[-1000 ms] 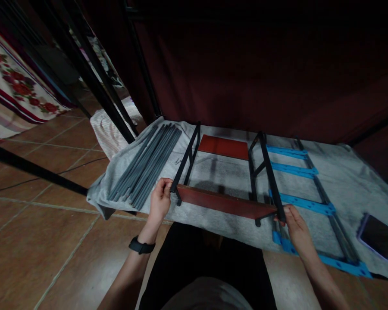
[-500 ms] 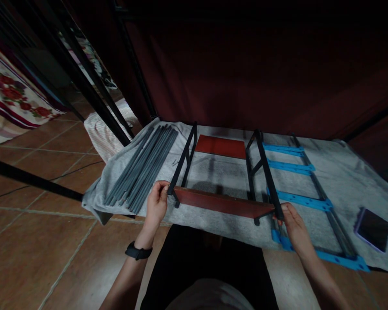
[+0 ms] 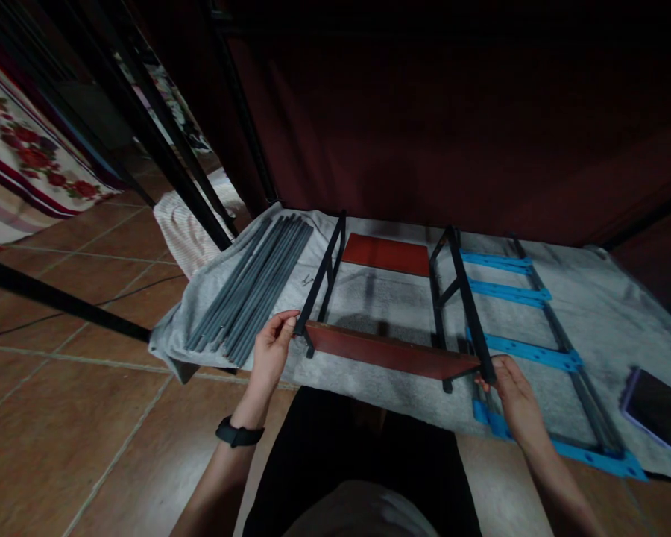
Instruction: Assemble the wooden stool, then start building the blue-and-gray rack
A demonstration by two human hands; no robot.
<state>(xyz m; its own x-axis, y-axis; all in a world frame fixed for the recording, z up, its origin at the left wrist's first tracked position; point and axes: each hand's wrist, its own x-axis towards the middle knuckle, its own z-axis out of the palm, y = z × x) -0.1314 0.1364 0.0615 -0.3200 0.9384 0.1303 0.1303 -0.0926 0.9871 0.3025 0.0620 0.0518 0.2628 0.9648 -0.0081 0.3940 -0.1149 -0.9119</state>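
A: How is the black frame (image 3: pixel 470 306) held?
B: Its near left corner is pinched by the left hand (image 3: pixel 273 343); its near right end is grasped by the right hand (image 3: pixel 511 384).
A: Position?
B: Between both hands, extended away from them over grey cloth (image 3: pixel 609 306). Grey rods (image 3: pixel 251 287) are laid beyond the left hand; a phone (image 3: pixel 653 406) is placed right of the right hand.

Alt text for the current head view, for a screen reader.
A person's left hand and right hand grip the near corners of a black frame with a brownish-red board across its near end and a red board toward its far end. Around it on grey cloth: grey rods to the left, blue crosspieces on dark rods and a phone to the right.
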